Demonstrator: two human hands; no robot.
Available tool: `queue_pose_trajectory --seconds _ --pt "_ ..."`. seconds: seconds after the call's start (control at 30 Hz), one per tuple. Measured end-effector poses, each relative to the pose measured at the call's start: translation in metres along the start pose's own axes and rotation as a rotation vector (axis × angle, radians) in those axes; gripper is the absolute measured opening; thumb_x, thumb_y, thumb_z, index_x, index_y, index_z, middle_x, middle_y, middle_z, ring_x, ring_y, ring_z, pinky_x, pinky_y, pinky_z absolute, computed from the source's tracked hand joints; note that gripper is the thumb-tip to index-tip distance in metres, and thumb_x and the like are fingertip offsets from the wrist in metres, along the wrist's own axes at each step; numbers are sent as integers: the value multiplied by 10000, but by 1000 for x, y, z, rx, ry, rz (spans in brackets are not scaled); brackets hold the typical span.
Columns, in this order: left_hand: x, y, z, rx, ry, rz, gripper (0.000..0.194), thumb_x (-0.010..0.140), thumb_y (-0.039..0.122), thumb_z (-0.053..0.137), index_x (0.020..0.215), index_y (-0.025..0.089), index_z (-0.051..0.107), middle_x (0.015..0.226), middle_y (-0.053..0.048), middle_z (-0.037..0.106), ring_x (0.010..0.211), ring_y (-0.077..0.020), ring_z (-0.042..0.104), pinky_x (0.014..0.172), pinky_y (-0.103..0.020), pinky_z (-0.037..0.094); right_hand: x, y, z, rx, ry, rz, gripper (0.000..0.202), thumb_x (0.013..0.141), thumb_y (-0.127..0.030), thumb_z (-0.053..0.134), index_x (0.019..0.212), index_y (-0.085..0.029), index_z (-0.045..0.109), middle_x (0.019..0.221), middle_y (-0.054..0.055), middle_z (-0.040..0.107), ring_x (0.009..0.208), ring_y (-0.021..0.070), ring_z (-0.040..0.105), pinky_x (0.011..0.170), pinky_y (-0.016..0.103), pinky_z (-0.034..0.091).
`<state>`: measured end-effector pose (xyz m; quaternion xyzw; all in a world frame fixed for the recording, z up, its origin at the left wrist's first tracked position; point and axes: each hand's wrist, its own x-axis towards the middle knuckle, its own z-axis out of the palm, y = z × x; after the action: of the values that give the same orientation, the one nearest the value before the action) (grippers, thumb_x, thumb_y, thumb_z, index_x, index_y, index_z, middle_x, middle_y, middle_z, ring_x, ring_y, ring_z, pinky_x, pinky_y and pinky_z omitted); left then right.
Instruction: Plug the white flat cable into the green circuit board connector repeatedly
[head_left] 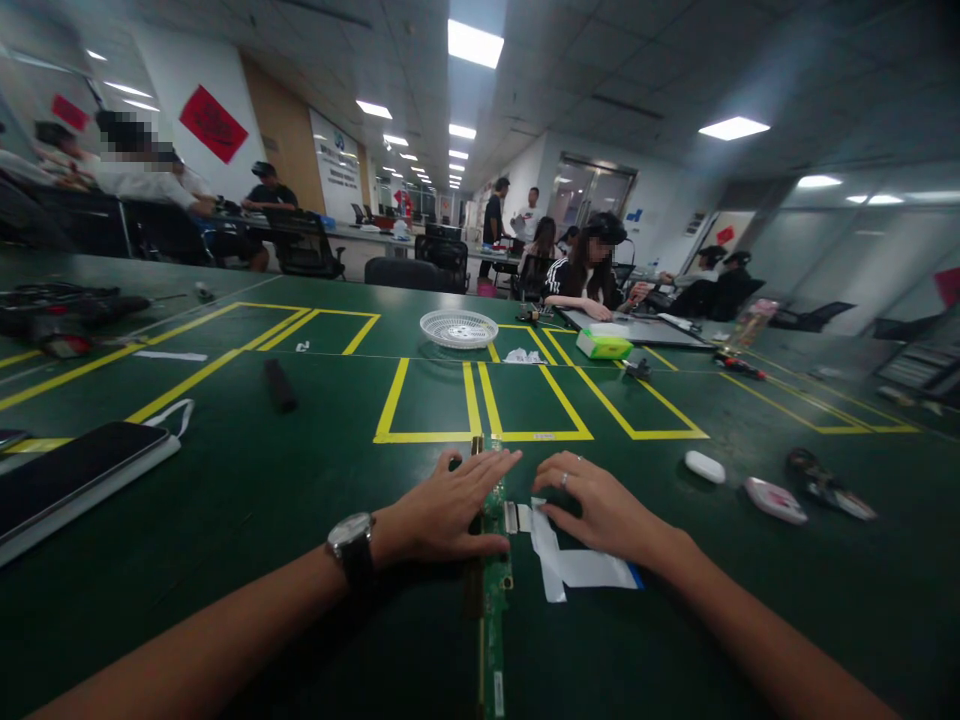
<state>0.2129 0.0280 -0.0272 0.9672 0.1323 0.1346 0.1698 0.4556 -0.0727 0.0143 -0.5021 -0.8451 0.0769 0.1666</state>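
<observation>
1. Circuit board (496,600): long, narrow, green. Lies lengthwise on the dark green table (360,670), near centre; its near end reaches the edge of view.
2. Ribbon cable (596,568): white, flat, angled. Just right of the board; blue-tipped end towards the right, short dark-banded end at the board's right edge.
3. Left hand (450,512): palm down across the board, thumb and fingers apart, clamped on nothing visible.
4. Right hand (604,508): fingers curled at the ribbon's far corner; cannot tell whether they pinch it.
5. Progress: apparently partway. Board and ribbon are set side by side, the short end aligned with the board; whether it is seated there cannot be told. Blue-tipped end attached to nothing visible, apparently left over.
6. White case (705,466): right, beyond the right hand.
7. White basket (459,328): far centre.
8. Green-and-yellow box (604,346): far, right of the basket.
9. Co-worker (589,270): seated beyond the box.
</observation>
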Motion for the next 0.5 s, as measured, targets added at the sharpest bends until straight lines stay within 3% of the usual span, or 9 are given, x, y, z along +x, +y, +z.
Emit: queue_pose_trajectory --seconds 0.2,0.5 --pt "0 2 -2 11 -24 -14 925 872 627 579 1565 300 61 1603 -86 234 1444 -353 255 1114 -590 204 1 2 0 -82 -35 -18 88 919 -206 572 965 -206 648 1101 57 611 1015 203 562 873 384 468" --pt "0 3 -2 13 -28 -27 896 878 641 563 1564 305 94 1597 -96 248 1442 -353 260 1114 -581 213 0 4 -2 -107 39 29 188 918 -156 538 1077 -201 627 1188 83 580 1078 220 548 914 405 450"
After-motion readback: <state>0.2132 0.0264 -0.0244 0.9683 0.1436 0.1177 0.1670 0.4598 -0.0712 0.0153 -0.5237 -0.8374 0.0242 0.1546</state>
